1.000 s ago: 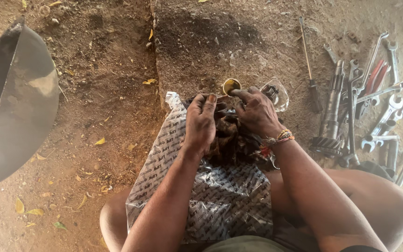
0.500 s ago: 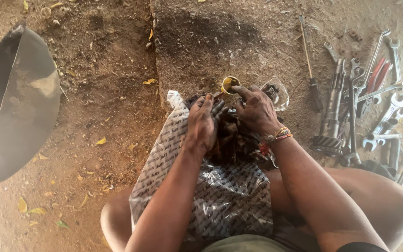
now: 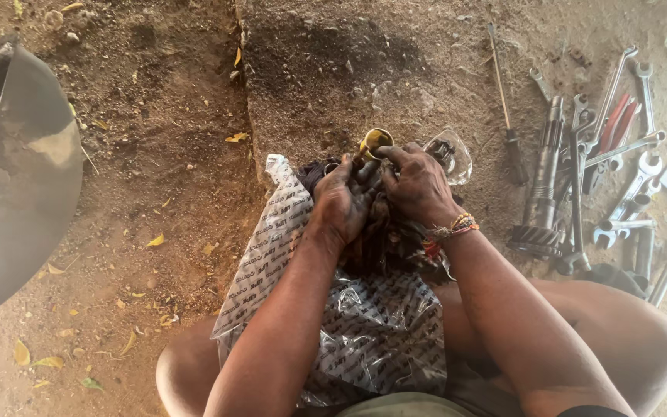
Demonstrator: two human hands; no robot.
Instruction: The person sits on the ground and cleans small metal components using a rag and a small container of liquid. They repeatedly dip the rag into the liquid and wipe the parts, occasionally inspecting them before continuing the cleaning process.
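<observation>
Greasy left hand and right hand both clutch a dark rag around a small brass part, over a printed plastic sheet on the lap; spanners lie right, well apart

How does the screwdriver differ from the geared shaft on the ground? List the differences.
The screwdriver is thin, with a dark handle at its near end; the geared shaft is thick bare metal ending in a toothed gear. The screwdriver lies alone on the dirt; the geared shaft lies against the spanners. Both lie flat, pointing roughly away from the person, to the right of the right hand.
</observation>
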